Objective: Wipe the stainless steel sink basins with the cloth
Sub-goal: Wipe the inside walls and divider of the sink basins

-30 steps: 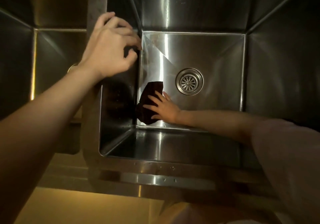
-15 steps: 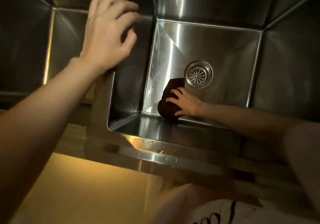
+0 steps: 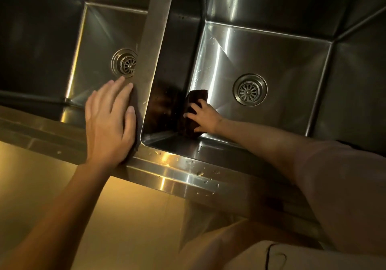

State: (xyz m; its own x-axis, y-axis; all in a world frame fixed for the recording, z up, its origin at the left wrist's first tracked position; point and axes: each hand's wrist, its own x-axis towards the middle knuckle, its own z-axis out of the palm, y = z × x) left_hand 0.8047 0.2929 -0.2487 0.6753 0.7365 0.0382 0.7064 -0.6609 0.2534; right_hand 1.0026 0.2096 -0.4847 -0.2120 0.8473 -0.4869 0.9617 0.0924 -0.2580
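Note:
A dark cloth [image 3: 195,102] lies against the near-left corner of the right steel basin [image 3: 271,56]. My right hand [image 3: 203,116] presses on it with spread fingers, deep in the basin. My left hand [image 3: 110,121] rests flat, fingers straight, on the front rim where the divider [image 3: 155,36] between the basins meets it. The left basin [image 3: 92,40] lies beyond that hand.
Each basin has a round drain strainer, one in the right basin [image 3: 249,90] and one in the left [image 3: 125,64]. Water drops dot the front rim [image 3: 188,171]. Below the rim is a yellowish cabinet front [image 3: 125,207].
My left hand came down from the air onto the front rim beside the divider. My right hand slid the cloth toward the basin's near-left corner. The view shifted right, showing the left basin.

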